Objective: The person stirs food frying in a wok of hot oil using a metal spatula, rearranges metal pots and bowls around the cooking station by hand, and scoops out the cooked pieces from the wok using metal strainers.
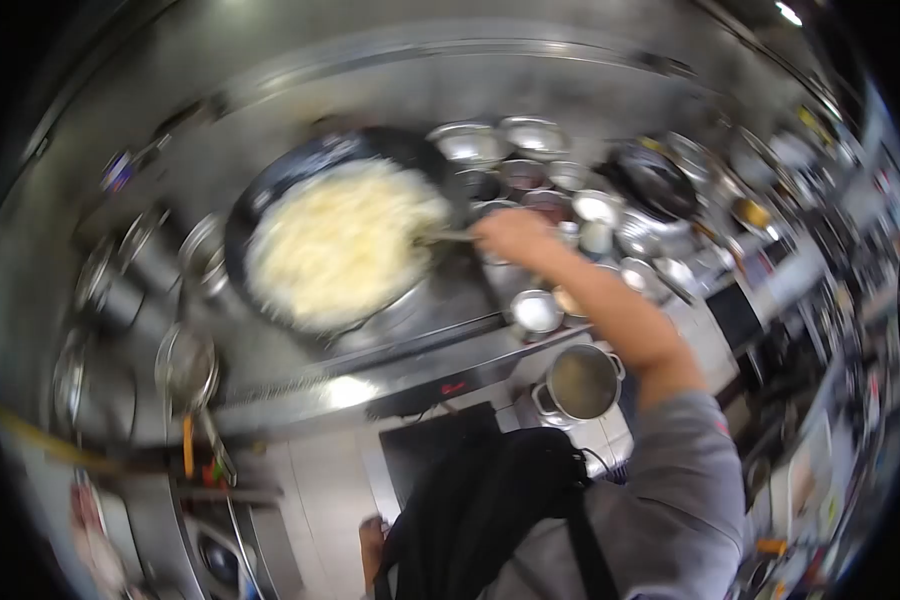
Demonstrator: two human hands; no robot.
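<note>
The wok (pixel 238 222) sits on the steel cooktop, filled with a wide mass of pale yellow food (pixel 335 240) that blurs too much to identify exactly. The right hand (pixel 515 237), just beyond the wok's right rim, is closed around the thin handle (pixel 450 237) of a utensil — fingers curled in, seemingly no gap left in the grip. That handle crosses the rim into the wok, and its far end meets the right edge of the food; the utensil's head is not clear.

The left hand (pixel 372 534) hangs well below the wok, beside the black apron (pixel 480 500). It is small and partly hidden, so I cannot tell how far open it is or whether it holds anything.

Right of the wok stands a cluster of metal bowls (pixel 535 137), with a dark pan (pixel 653 180) farther out. Below and right of the wok is a two-handled pot (pixel 583 385) — left of the wok, metal containers (pixel 205 250) stand near its rim.
</note>
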